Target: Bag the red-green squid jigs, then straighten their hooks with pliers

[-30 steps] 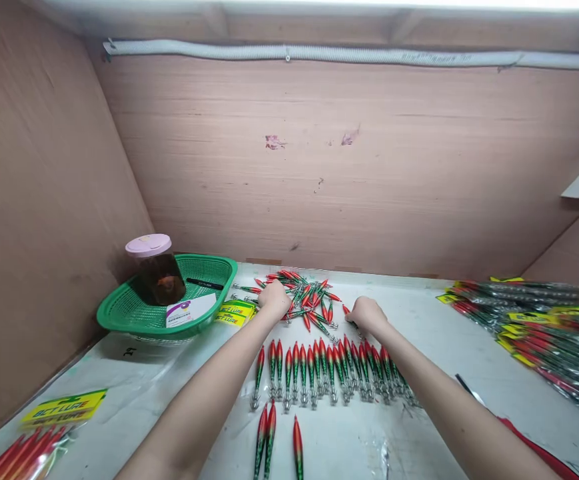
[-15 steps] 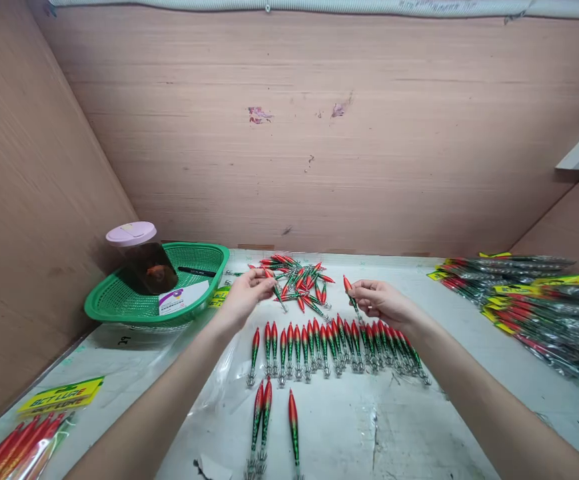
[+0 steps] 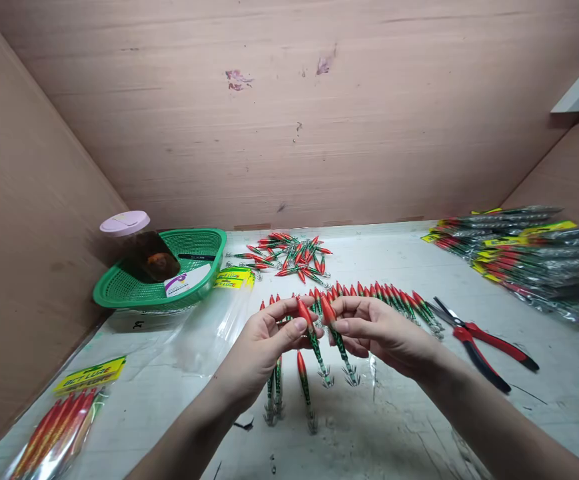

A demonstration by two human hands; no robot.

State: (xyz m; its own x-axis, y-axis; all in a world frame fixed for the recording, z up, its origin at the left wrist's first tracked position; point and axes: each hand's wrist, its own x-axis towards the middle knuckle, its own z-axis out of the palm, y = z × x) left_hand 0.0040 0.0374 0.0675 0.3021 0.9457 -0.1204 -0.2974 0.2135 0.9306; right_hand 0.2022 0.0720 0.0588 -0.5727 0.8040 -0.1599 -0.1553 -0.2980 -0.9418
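Between thumb and fingers my left hand [image 3: 274,337] pinches a red-and-green squid jig [image 3: 313,338], its hook crown pointing down. A second squid jig [image 3: 338,339] is pinched the same way by my right hand [image 3: 376,327], and the two hang side by side above the table. Behind my hands runs a row of squid jigs [image 3: 394,297], partly hidden by my fingers. A single squid jig [image 3: 304,383] lies nearer me, with two more just left of it under my left hand. Farther back is a loose pile of squid jigs [image 3: 294,257].
Left stands a green basket [image 3: 114,293] holding a lidded cup [image 3: 142,250], a card and a pen. Empty clear bags [image 3: 219,320] lie beside it, and a filled packet [image 3: 64,420] is front left. Red-handled pliers [image 3: 474,337] and stacked filled packets [image 3: 534,257] lie right.
Both hands have come back from the pile area toward me and closer together, each bringing one squid jig. The view has tilted down, and the pliers now show at right.
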